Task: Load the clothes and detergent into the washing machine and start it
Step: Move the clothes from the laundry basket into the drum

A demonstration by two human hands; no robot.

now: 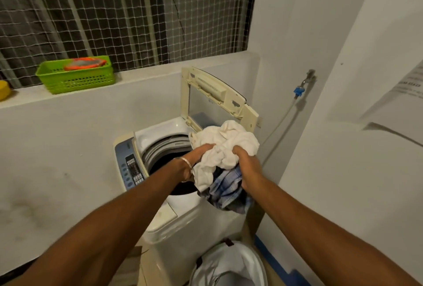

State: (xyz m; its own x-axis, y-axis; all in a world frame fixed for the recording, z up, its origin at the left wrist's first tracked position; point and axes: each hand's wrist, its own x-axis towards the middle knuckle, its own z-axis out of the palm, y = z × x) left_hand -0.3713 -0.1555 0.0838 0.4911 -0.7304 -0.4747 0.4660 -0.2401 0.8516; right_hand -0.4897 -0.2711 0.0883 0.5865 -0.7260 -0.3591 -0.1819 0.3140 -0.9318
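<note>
A white top-loading washing machine (196,224) stands in the corner with its lid (215,93) raised and its dark drum (164,159) exposed. Both hands hold a bundle of clothes (226,146) over the drum's right rim: a crumpled white cloth on top, a blue checked garment (226,188) hanging beneath. My left hand (199,155), with a bangle at the wrist, grips the bundle's left side. My right hand (247,162) grips its right side. A control panel (132,169) runs along the machine's left edge. An orange packet (84,63) lies in a green basket (75,79) on the ledge.
A white laundry basket (231,265) sits on the floor right of the machine. A tap with a blue fitting (299,90) and hose is on the right wall. A netted window runs above the ledge, and a yellow object (4,90) sits at the ledge's far left.
</note>
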